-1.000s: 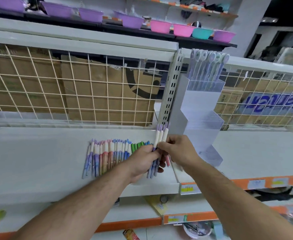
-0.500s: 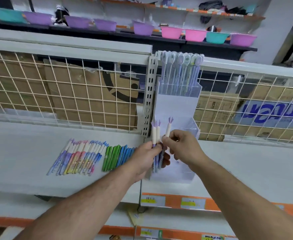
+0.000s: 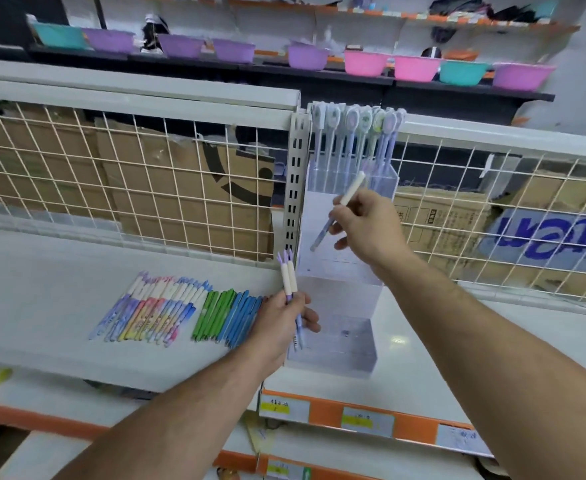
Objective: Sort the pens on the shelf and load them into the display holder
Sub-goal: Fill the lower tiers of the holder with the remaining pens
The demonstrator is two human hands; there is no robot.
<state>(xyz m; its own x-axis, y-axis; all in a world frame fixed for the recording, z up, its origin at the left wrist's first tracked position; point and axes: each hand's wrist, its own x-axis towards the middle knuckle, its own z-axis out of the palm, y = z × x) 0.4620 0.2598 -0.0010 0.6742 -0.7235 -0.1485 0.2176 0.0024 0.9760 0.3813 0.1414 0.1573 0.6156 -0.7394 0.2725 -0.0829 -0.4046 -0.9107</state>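
**penfan:** Only the head cam here. What's each hand up to?

**shelfguy:** The left hand (image 3: pixel 279 323) has its fingers curled round two pens (image 3: pixel 289 282). They're held upright, white barrels with purple tips on top, right at the left front edge of the display holder (image 3: pixel 340 296). The right hand (image 3: pixel 367 226) is higher up and pinches a single pen (image 3: pixel 340 209) between thumb and fingers. That one's tilted, with the white end pointing up and right and the thin end down and left. It sits in front of the holder's pale back panel, just under the top tier. Can't tell if it touches the plastic tbh.

**penfan:** And the rest of the pens?

**shelfguy:** The top tier has a bunch of tall pens (image 3: pixel 353 140) standing upright, with oval toppers. On the white shelf (image 3: pixel 42 289) left of the holder there's a row lying side by side, a bit slanted. The pastel pens (image 3: pixel 149 310) are furthest left, then the green pens (image 3: pixel 213 313), then the blue pens (image 3: pixel 243 317), which run right up to the left hand.

**penfan:** Background?

**shelfguy:** There's a wire grid (image 3: pixel 111 188) behind the shelf, with cardboard boxes (image 3: pixel 180 202) behind that. Purple, pink and teal plastic bowls (image 3: pixel 364 62) are lined up on a dark shelf further back. An orange price strip (image 3: pixel 419 426) with labels runs below the holder.
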